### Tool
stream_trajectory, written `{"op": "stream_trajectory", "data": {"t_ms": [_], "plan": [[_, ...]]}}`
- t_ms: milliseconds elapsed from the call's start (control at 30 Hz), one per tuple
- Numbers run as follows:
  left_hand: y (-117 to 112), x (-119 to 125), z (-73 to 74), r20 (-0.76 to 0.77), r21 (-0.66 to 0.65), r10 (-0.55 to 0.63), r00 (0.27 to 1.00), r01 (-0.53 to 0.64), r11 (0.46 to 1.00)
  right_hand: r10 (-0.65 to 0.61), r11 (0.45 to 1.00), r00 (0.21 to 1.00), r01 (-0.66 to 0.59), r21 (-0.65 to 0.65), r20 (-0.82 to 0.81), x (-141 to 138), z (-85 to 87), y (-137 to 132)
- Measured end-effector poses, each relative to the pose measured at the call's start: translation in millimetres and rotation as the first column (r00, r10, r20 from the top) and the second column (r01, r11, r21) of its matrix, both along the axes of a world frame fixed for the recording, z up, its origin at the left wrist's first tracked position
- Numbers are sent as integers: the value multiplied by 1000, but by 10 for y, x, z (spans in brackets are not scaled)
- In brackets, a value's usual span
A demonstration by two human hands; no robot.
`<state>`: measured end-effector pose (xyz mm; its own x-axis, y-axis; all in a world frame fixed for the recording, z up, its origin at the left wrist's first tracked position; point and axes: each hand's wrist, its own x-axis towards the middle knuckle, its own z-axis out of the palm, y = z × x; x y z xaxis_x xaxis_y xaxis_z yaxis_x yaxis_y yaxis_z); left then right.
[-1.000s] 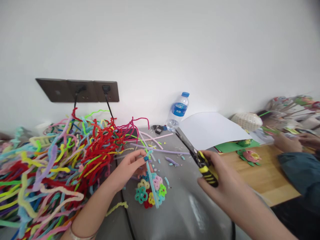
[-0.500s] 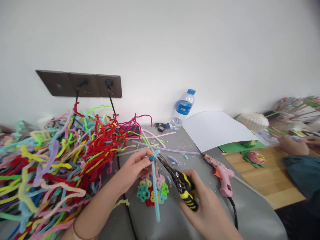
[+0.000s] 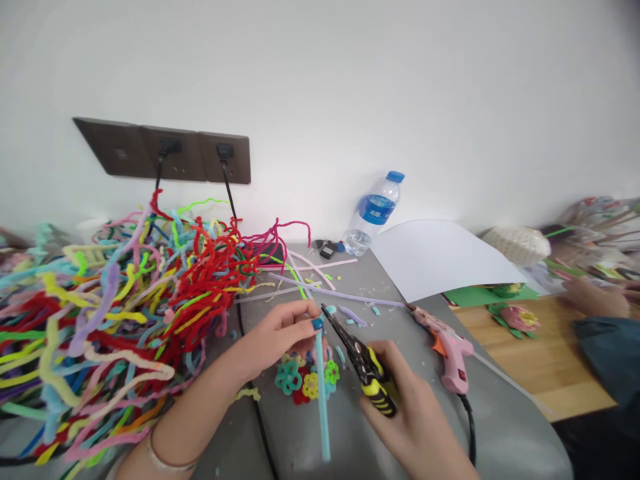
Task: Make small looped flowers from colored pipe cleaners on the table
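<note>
My left hand pinches the top of a light blue pipe cleaner that hangs down towards me over the grey table. In my right hand are black pliers with yellow-striped grips, their jaw tip right beside the pipe cleaner's top end at my left fingertips. Under both hands lies a cluster of small pipe-cleaner flowers in green, yellow, pink and red.
A big tangle of coloured pipe cleaners fills the left. A pink glue gun lies to the right, its cord running down. At the back stand a water bottle, white paper and wall sockets. Another person's hands work at far right.
My right hand brought the pliers from the right in to the pipe cleaner's top end. The glue gun came into view. The blue pipe cleaner now hangs lower, towards me.
</note>
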<state>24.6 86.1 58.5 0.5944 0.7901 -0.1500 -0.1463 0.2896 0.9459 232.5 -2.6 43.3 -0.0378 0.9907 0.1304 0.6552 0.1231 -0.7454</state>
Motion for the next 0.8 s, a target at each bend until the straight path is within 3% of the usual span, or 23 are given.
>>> {"op": "stream_trajectory", "data": {"t_ms": [267,467,667,800], "plan": [[6,3,-14,-23,64,-8,1000,10,998,18,1000,1000,-18,-17,20,31,-15,-7],[-13,21,-8,-68,99,-39,997,45,994,135,987,983,-123,-103,123,138,-63,-89],[-52,87,-36,-124,74,-119,985,129,989,-13,996,999,18,-92,49,104,-218,-296],[-52,91,-44,-140,79,-137,981,149,986,-90,981,996,88,-175,-5,119,-248,-329]]}}
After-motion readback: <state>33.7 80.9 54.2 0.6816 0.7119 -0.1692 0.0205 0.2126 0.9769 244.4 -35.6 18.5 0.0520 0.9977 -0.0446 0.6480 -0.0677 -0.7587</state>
